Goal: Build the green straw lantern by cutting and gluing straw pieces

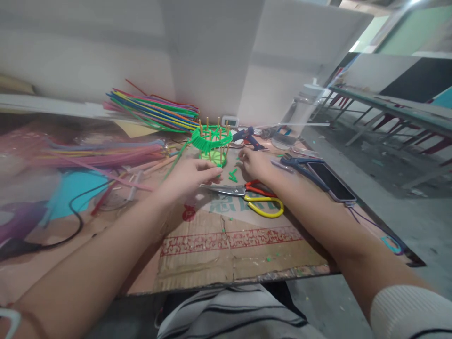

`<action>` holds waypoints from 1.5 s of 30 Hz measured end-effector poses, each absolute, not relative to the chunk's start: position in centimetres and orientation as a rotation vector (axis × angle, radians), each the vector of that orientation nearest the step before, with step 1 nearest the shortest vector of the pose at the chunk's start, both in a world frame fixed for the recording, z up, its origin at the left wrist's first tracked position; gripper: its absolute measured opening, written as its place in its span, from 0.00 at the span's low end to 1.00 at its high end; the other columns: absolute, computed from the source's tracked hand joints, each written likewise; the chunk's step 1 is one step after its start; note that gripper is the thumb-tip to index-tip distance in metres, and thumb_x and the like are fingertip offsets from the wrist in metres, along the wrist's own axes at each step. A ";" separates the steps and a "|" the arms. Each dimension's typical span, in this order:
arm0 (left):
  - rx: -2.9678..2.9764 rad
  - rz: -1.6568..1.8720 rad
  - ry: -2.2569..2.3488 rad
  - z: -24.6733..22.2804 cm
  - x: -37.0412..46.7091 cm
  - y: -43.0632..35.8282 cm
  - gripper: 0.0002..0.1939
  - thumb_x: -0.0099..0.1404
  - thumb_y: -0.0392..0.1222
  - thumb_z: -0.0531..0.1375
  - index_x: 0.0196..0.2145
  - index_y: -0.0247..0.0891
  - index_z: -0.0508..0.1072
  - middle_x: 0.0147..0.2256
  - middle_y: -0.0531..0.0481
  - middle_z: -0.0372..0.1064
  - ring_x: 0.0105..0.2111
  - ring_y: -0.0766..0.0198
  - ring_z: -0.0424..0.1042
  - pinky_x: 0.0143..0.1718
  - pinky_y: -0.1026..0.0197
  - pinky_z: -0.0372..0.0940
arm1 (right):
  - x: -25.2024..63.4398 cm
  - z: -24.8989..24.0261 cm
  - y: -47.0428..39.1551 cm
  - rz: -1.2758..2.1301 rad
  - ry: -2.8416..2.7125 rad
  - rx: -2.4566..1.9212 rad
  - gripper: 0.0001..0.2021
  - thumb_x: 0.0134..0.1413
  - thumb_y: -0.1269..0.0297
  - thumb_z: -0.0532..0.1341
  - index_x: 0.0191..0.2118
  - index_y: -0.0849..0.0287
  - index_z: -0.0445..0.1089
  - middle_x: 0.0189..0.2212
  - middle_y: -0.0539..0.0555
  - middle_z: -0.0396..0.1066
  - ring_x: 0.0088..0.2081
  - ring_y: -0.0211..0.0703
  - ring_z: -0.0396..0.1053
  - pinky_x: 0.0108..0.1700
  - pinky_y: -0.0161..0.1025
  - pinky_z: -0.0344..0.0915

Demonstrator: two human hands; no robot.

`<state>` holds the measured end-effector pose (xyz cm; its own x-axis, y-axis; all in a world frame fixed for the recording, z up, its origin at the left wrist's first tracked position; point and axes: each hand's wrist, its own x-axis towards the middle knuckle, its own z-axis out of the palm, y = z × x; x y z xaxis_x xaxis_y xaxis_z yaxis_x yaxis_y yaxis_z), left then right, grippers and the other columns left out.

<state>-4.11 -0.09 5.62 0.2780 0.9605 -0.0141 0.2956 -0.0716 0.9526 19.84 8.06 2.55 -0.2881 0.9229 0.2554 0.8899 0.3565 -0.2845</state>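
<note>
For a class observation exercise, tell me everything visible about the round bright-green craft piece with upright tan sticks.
The round bright-green craft piece stands upright on the work surface. Its ribbed upper ring surrounds upright tan sticks, apparently wooden, which poke above it. Below, apart from the ring, is a round green base. The green material's type is unclear. The person's bare left hand is at its lower front; whether the fingers touch it is unclear.
</note>
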 end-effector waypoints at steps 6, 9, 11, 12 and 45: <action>1.564 0.818 1.182 4.8 -4.0 0.0 0.20 0.58 0.60 0.65 0.34 0.39 0.79 0.36 0.46 0.81 0.30 0.61 0.75 0.28 0.62 0.63 | 19.7 4.7 4.9 0.814 -1.687 -1.222 0.08 0.54 0.60 0.63 0.33 0.59 0.68 0.34 0.58 0.78 0.33 0.45 0.78 0.41 0.44 0.71; 1.567 0.843 1.181 4.7 -3.6 -0.2 0.21 0.58 0.60 0.65 0.34 0.37 0.79 0.36 0.45 0.80 0.33 0.59 0.76 0.31 0.61 0.64 | 19.0 5.7 2.6 0.952 -1.593 -1.134 0.11 0.48 0.59 0.67 0.33 0.57 0.66 0.31 0.54 0.78 0.34 0.46 0.78 0.45 0.46 0.71; 1.557 0.858 1.152 4.7 -3.3 -0.4 0.21 0.58 0.59 0.65 0.34 0.36 0.79 0.35 0.44 0.80 0.34 0.59 0.76 0.34 0.60 0.65 | 18.3 6.2 0.9 1.042 -1.565 -1.107 0.15 0.47 0.60 0.68 0.38 0.55 0.63 0.28 0.50 0.78 0.33 0.45 0.78 0.45 0.46 0.71; 1.554 0.861 1.134 4.7 -3.1 -0.5 0.20 0.58 0.58 0.65 0.34 0.36 0.79 0.35 0.44 0.80 0.34 0.59 0.76 0.36 0.60 0.65 | 18.0 6.3 0.1 1.078 -1.557 -1.104 0.17 0.47 0.61 0.68 0.41 0.54 0.63 0.28 0.49 0.78 0.33 0.44 0.78 0.45 0.46 0.71; 1.547 0.823 0.995 3.6 -2.2 -0.8 0.16 0.58 0.53 0.65 0.32 0.35 0.77 0.30 0.49 0.77 0.29 0.64 0.72 0.34 0.63 0.63 | 15.9 3.1 -2.8 1.478 -1.247 -0.959 0.20 0.40 0.52 0.73 0.31 0.56 0.65 0.28 0.47 0.73 0.32 0.39 0.73 0.41 0.40 0.69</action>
